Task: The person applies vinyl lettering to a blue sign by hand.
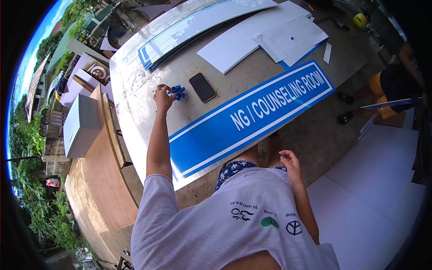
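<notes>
Over the table's left part, my left hand (164,97) has curled fingers pinching at a crumpled bunch of blue strips (179,93). The bunch looks like scraps of plastic film. Just right of it lies a dark phone (203,87), screen up. Closer to my body, a long blue sign (202,150) lies flat, with white border lines and the white letters "NG / COUNSELING ROOM". My right hand (291,165) hangs in the air by my waist, fingers loosely bent and apart, holding nothing visible. Part of the sign's left end is hidden behind my left forearm.
White and blue-edged panels (193,33) lie stacked along the table's far side, beside white sheets (292,38). A person in yellow shorts (378,87) stands at right holding a thin panel. Large white boards (369,180) are at lower right. A grey box (81,126) sits on plywood at left.
</notes>
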A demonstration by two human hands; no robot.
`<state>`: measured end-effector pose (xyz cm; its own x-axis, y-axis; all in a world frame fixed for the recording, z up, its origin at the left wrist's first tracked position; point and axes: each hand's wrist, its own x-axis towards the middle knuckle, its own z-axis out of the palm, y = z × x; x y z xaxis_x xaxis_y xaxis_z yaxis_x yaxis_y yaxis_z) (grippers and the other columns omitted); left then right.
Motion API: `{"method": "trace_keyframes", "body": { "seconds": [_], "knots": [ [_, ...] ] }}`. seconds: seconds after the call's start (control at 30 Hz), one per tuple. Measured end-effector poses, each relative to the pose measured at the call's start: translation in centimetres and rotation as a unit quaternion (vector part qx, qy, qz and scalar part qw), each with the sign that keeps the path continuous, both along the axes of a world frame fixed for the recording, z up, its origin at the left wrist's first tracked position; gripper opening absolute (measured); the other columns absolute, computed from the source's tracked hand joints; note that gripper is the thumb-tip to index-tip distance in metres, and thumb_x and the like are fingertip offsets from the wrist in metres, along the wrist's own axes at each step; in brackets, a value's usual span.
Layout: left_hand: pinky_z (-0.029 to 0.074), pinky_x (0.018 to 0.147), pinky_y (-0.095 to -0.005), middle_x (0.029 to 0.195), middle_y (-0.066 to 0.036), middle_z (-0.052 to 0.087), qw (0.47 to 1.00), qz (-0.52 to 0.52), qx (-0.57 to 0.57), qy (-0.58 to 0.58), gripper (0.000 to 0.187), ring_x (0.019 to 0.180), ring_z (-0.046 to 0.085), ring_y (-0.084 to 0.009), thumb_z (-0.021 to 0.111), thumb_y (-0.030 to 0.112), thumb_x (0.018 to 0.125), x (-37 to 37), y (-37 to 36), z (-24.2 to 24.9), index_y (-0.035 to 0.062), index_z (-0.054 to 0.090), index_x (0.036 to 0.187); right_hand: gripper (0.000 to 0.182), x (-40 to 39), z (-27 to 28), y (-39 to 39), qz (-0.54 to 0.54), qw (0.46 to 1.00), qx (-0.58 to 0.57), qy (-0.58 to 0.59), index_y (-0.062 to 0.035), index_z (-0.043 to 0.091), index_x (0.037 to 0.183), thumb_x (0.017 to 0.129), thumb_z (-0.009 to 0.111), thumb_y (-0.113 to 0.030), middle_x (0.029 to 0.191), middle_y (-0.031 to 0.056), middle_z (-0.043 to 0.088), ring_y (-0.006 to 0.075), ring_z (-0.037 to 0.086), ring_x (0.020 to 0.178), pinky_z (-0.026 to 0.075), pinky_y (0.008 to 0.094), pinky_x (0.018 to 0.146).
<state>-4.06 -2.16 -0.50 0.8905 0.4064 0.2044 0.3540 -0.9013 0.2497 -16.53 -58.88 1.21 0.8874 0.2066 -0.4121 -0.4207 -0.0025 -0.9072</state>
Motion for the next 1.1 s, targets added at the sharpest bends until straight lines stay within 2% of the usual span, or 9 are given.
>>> {"method": "trace_keyframes", "body": {
  "seconds": [0.03,0.4,0.43,0.53,0.57,0.6,0.7,0.77,1.1],
  "knots": [
    [0.036,0.095,-0.0492,0.121,-0.007,0.053,0.999,0.005,-0.038,0.008,0.026,0.115,0.048,-0.0296,0.081,0.030,0.067,-0.2,-0.7,0.7,0.0142,0.066,0.081,0.022,0.0,0.0,0.0,0.002,1.000,0.000,0.000,-0.0045,0.058,0.112,0.091,0.056,-0.008,0.100,-0.0020,0.058,0.0024,0.050,0.079,0.043,0.0190,0.075],
    [0.040,0.094,-0.0459,0.121,-0.007,0.055,0.987,-0.121,-0.101,-0.002,0.021,0.117,0.048,-0.0304,0.082,0.026,0.067,-3.7,-2.0,-1.2,0.0124,0.071,0.079,0.020,-0.4,-0.3,-0.1,0.016,1.000,0.003,0.001,-0.0046,0.059,0.111,0.091,0.057,-0.009,0.101,-0.0020,0.057,0.0021,0.050,0.079,0.043,0.0185,0.074],
    [0.041,0.095,-0.0450,0.123,-0.007,0.054,0.984,-0.146,-0.104,-0.006,0.026,0.118,0.048,-0.0304,0.081,0.024,0.068,-3.7,-1.9,-1.3,0.0137,0.072,0.091,0.020,-0.4,-0.3,-0.1,0.016,1.000,0.006,0.005,-0.0046,0.059,0.111,0.091,0.057,-0.010,0.101,-0.0020,0.057,0.0020,0.050,0.079,0.043,0.0185,0.074],
    [0.041,0.096,-0.0442,0.125,-0.007,0.052,0.986,-0.133,-0.102,-0.009,0.035,0.117,0.049,-0.0309,0.080,0.023,0.069,-4.3,-2.9,-1.1,0.0140,0.070,0.101,0.020,-0.4,-0.3,0.0,0.021,1.000,0.009,-0.003,-0.0047,0.059,0.111,0.091,0.057,-0.010,0.102,-0.0021,0.058,0.0022,0.050,0.079,0.043,0.0186,0.074],
    [0.041,0.095,-0.0436,0.126,-0.008,0.051,0.988,-0.131,-0.078,0.005,0.047,0.116,0.050,-0.0308,0.078,0.022,0.070,-4.6,-3.2,-0.7,0.0144,0.062,0.114,0.020,-0.5,-0.3,0.0,0.023,1.000,0.008,-0.003,-0.0047,0.059,0.111,0.091,0.057,-0.010,0.102,-0.0021,0.058,0.0022,0.050,0.079,0.043,0.0186,0.074],
    [0.041,0.095,-0.0436,0.126,-0.008,0.051,0.989,-0.129,-0.079,0.004,0.047,0.116,0.050,-0.0308,0.078,0.022,0.070,-4.6,-3.4,-0.5,0.0144,0.062,0.114,0.020,-0.5,-0.4,0.0,0.021,1.000,0.011,-0.006,-0.0048,0.059,0.111,0.091,0.057,-0.010,0.102,-0.0020,0.057,0.0023,0.050,0.080,0.043,0.0186,0.074],
    [0.044,0.090,-0.0451,0.120,-0.011,0.053,0.995,-0.010,-0.098,-0.018,0.054,0.113,0.052,-0.0302,0.073,0.021,0.074,-5.0,-3.9,0.3,0.0113,0.049,0.122,0.020,-0.6,-0.2,-0.2,0.016,1.000,0.016,0.006,-0.0046,0.058,0.111,0.091,0.056,-0.008,0.102,-0.0009,0.058,0.0040,0.051,0.085,0.042,0.0199,0.078],
    [0.044,0.089,-0.0450,0.119,-0.011,0.054,0.994,0.014,-0.091,-0.054,0.053,0.112,0.053,-0.0304,0.072,0.021,0.075,-5.6,-3.7,-0.2,0.0102,0.049,0.122,0.021,-0.7,-0.1,-0.3,0.012,1.000,0.016,0.024,-0.0044,0.058,0.111,0.091,0.056,-0.006,0.103,0.0002,0.058,0.0056,0.052,0.090,0.041,0.0211,0.083],
    [0.038,0.096,-0.0442,0.118,-0.018,0.053,0.975,0.161,-0.003,-0.150,0.040,0.112,0.049,-0.0352,0.057,0.023,0.091,-16.4,0.9,-4.1,0.0003,0.049,0.124,0.021,-0.6,-0.8,-0.8,0.028,0.998,-0.017,0.044,-0.0046,0.059,0.111,0.091,0.057,-0.009,0.101,-0.0008,0.057,0.0036,0.049,0.082,0.040,0.0194,0.074]
  ]
}}
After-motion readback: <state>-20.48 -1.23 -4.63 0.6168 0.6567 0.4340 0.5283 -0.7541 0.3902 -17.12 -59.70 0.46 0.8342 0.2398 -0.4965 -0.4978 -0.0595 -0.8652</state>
